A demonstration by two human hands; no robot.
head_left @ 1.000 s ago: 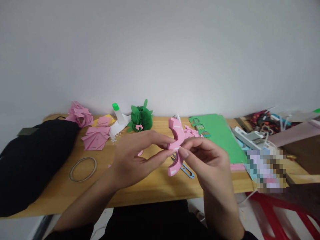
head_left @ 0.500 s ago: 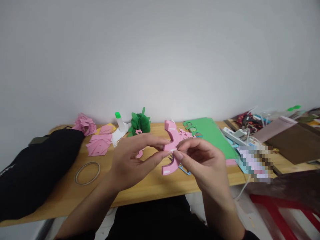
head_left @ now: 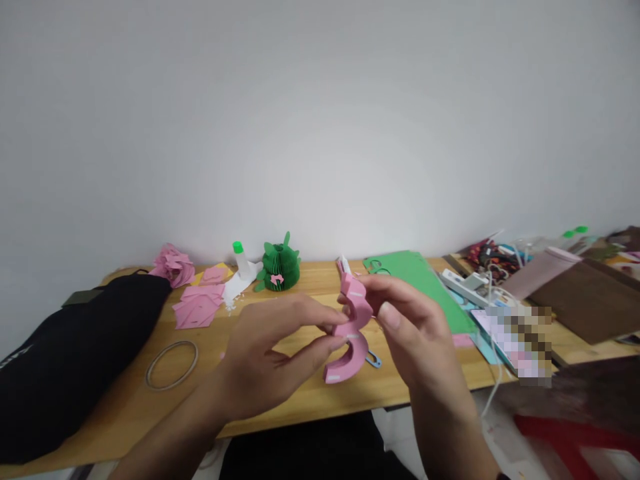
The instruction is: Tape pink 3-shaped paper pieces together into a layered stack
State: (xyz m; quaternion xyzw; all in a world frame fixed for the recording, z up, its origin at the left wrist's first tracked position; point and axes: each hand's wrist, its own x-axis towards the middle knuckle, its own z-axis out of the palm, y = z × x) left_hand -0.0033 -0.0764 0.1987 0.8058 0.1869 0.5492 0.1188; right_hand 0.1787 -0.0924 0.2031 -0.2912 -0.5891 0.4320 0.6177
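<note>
A thick pink 3-shaped piece [head_left: 354,352], which looks like paper or card with short whitish strips on its face, is upright above the table. My left hand [head_left: 280,353] pinches its middle between thumb and fingers. Around the upper curve, my right hand [head_left: 415,327] has its fingers curled behind the piece, while the thumb lies beside the right edge, slightly off it. Partly hidden behind the piece is a blue-handled tool [head_left: 373,360]. On the table behind stands a green pleated paper cactus [head_left: 281,268] with a small pink flower.
A black bag [head_left: 90,353] covers the left end of the table, near a ring [head_left: 171,365]. Pink paper pieces [head_left: 199,307] and a green-capped glue bottle [head_left: 241,262] stand farther back. Green sheets [head_left: 415,280], a power strip [head_left: 467,290] and a phone [head_left: 510,340] lie right.
The pink piece has turned so its curves now open left, and it sits lower in view. My right hand has shifted from its middle to the upper curve; my left keeps its pinch.
</note>
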